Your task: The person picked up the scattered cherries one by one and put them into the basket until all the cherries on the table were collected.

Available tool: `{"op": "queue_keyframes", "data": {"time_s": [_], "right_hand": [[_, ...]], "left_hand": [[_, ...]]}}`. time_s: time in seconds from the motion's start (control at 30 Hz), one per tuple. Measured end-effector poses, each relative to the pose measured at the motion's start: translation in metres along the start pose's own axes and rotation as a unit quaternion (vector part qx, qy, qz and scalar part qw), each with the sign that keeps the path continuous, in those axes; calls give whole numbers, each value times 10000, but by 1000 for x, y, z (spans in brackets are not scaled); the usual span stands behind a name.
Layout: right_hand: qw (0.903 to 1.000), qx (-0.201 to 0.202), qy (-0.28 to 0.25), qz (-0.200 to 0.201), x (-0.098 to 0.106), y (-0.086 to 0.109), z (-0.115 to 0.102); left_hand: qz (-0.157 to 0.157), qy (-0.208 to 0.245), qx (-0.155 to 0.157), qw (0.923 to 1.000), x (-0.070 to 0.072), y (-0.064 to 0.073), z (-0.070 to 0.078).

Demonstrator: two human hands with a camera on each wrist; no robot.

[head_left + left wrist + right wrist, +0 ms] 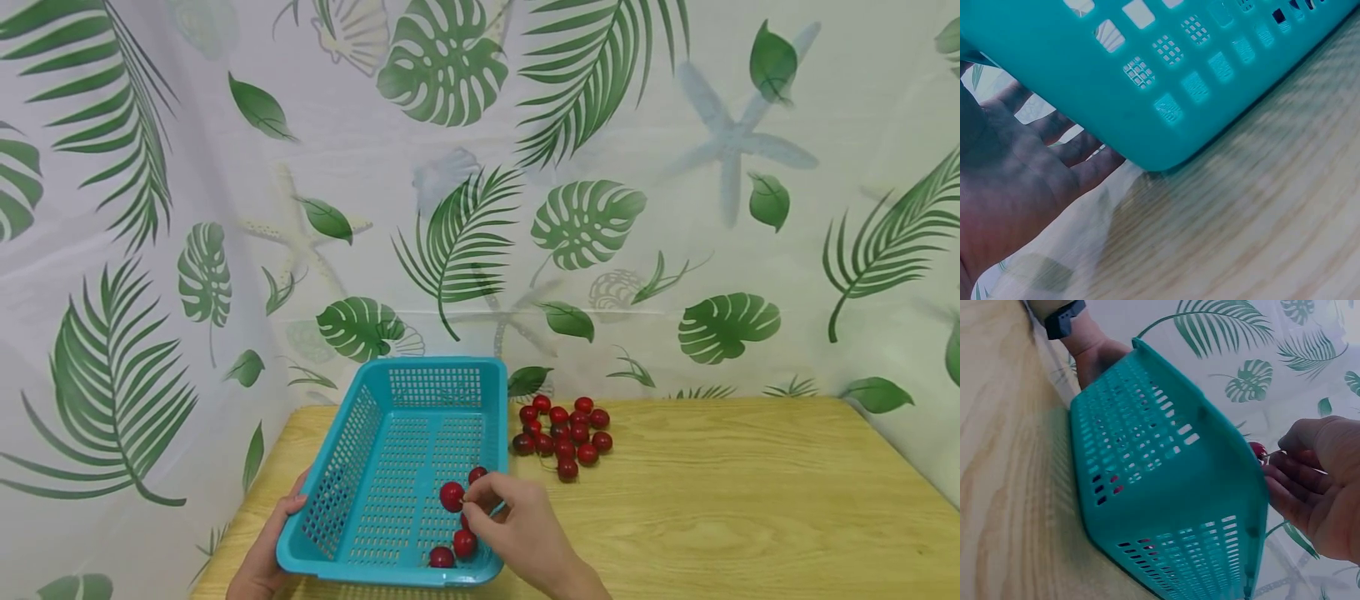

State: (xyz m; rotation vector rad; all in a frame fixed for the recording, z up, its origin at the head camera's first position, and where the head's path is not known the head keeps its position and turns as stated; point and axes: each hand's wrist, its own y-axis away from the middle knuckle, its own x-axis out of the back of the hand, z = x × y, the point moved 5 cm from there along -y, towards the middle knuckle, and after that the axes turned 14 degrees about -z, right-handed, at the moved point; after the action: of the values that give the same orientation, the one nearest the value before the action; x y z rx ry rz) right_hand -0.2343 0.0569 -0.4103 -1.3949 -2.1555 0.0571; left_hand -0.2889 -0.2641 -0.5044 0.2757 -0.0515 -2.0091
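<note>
A blue-green plastic basket sits on the table with several dark red cherries inside, near its right front corner. My left hand holds the basket's left side, thumb at the rim; the left wrist view shows the fingers of the left hand along the outer wall. Over the basket's right part, my right hand pinches a cherry by its stem. In the right wrist view that cherry is partly hidden behind the basket rim. The right hand also partly covers cherries in the basket.
A pile of several cherries lies on the wood-grain table, just right of the basket. Behind the table hangs a white cloth printed with green leaves, and it continues along the left side.
</note>
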Motion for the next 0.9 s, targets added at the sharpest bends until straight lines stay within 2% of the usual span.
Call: {"op": "queue_keyframes", "data": {"time_s": [0.23,0.37,0.5,0.67,0.77,0.9], "right_hand": [[9972,364,648,9,-11,1,3],[9957,285,879,-4,-14,-1,3],[9904,104,1359,-226,-20,-10,2],[9703,-190,2196,-996,-33,-31,0],[9561,-299,2485,-1527,-44,-43,1],[9360,-455,2835,-2034,-57,-52,7]], "left_hand": [[66,65,33,10000,0,2,0],[118,36,61,9999,1,2,0],[96,98,63,9999,1,1,1],[25,116,129,9998,3,0,-2],[115,38,161,9998,5,1,-2],[145,1,140,9998,5,2,-2]]}}
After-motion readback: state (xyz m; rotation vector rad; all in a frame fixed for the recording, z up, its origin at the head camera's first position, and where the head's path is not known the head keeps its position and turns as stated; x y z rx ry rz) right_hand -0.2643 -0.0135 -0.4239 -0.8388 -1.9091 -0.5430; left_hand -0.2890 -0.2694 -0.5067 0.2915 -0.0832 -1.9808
